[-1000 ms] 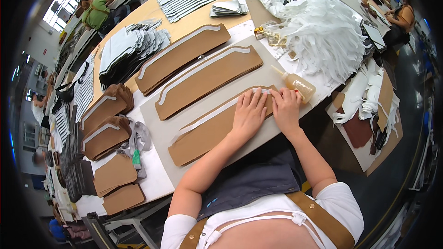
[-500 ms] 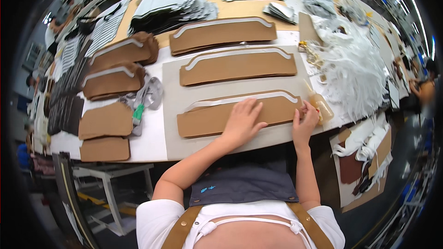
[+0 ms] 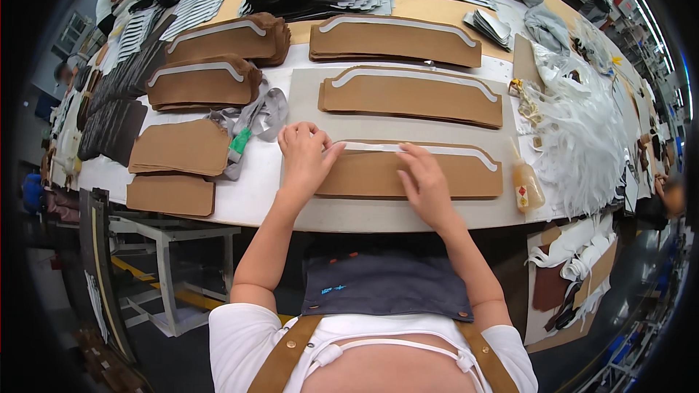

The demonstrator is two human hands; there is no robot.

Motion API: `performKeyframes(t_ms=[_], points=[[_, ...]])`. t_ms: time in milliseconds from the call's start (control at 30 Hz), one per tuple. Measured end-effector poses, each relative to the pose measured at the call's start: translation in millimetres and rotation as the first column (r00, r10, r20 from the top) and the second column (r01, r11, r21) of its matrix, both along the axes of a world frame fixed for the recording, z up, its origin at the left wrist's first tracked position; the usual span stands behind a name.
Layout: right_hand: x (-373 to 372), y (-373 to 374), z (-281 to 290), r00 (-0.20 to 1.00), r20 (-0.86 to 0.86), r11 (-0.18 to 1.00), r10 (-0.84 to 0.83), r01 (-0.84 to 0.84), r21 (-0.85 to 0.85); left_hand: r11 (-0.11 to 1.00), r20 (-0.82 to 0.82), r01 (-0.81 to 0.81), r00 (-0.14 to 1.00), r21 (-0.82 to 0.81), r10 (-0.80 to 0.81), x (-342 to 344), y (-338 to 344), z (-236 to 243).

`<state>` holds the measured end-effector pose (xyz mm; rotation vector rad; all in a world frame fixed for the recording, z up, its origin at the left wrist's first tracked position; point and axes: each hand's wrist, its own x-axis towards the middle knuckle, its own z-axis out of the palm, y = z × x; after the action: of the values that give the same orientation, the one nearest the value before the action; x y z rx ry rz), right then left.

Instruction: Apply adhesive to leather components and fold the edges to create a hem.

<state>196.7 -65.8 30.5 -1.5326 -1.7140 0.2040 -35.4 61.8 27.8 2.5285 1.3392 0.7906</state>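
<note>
The near brown panel [image 3: 364, 176] lies at the table's [image 3: 251, 207] front edge, its white strip [image 3: 375, 148] seemingly laid except the left end. The left hand [image 3: 304, 154] covers that end, pinch unclear; the right hand [image 3: 426, 178] is loosely spread, fingertips on the strip. Strips already edge two other long stacks [image 3: 411, 98] and two short stacks [image 3: 196, 91]; two plain piles [image 3: 178, 145] show none. One bottle [image 3: 528, 188] stands out rightward.
</note>
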Motion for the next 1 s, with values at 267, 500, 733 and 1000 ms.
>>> performKeyframes(t_ms=[267, 500, 733, 1000], points=[[-23, 17, -17, 0.977, 0.165, 0.99, 0.138, -0.133, -0.041, 0.998, 0.034, -0.05, 0.998, 0.036, 0.049, 2, -1, -11], [-27, 17, -15, 0.975, 0.186, 0.992, 0.124, -0.118, -0.043, 0.996, 0.064, -0.06, 0.996, 0.061, 0.057, 3, -1, -18], [-28, 19, -14, 0.969, 0.219, 0.993, 0.114, -0.11, -0.033, 0.997, 0.031, -0.07, 0.997, 0.044, 0.069, 6, -1, -16], [-40, 34, -12, 0.969, 0.179, 0.986, 0.169, -0.168, -0.023, 0.996, 0.005, -0.077, 0.997, 0.04, 0.076, 7, -1, -15]])
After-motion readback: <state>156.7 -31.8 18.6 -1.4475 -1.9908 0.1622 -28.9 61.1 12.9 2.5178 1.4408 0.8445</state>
